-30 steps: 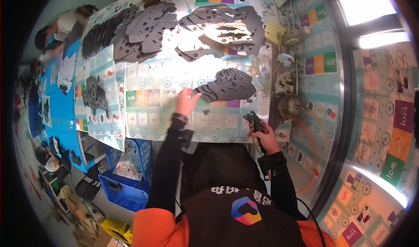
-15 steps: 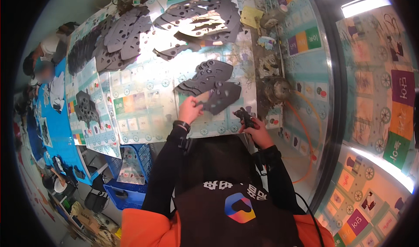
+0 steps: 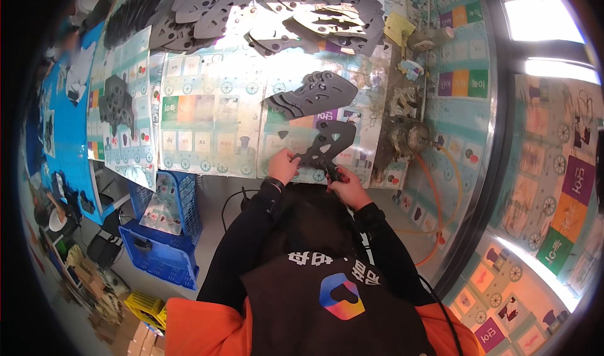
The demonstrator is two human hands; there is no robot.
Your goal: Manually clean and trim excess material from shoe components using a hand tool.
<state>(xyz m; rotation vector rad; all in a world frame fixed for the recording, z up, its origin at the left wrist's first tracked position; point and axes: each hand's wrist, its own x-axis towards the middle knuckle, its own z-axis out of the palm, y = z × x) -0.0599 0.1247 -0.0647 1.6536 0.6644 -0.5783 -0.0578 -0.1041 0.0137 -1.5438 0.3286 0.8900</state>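
My left hand (image 3: 284,166) pinches the near left corner of a dark grey flat piece with cut-out holes (image 3: 341,143), tilted over the table's front edge. My right hand (image 3: 350,189) is wrapped round a dark plier-shaped hand tool (image 3: 334,173). The tool's front end meets the near edge of the piece; whether its jaws close on it is too small to tell. Just beyond lie stacked dark grey perforated pieces (image 3: 322,93). A small dark scrap (image 3: 283,134) rests on the table left of the held piece.
Overlapping piles of similar pieces (image 3: 217,10) cover the table's far side. Another piece (image 3: 117,103) lies on the left sheet. A grimy machine (image 3: 409,136) with orange and yellow hoses stands right. Blue crates (image 3: 160,246) sit on the floor at left, beside a blue-covered table (image 3: 69,129).
A piece from the near stack has come toward me in my left hand. My right hand has brought the tool leftward to it. The head view has shifted.
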